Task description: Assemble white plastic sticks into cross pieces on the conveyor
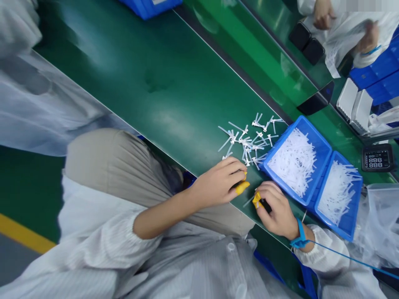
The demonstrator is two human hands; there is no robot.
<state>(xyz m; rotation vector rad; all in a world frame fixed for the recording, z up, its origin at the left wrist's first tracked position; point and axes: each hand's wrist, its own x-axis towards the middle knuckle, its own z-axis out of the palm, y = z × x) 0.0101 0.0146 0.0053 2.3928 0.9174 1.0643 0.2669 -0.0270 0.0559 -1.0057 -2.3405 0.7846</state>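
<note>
My left hand [226,182] is over the front edge of the green table [174,104], its thumb and a fingertip covered in yellow; the fingers are bent, and what is between them is hidden. To its right, my right hand [274,207] pinches a thin translucent strip [248,202] between yellow-covered fingertips. A blue band [300,236] with a cord circles the right wrist. Just beyond my hands lies a loose pile of small white pieces with clear strips [246,143]. Two blue bins [318,182] beside the pile hold many white strips.
Across a green strip, a person's hands [324,14] handle white paper near black boxes [307,43]. A black digital display [378,158] and clear plastic bags [382,218] are at the right. Another blue bin [149,8] is at the top; a sleeve [18,29] shows top left.
</note>
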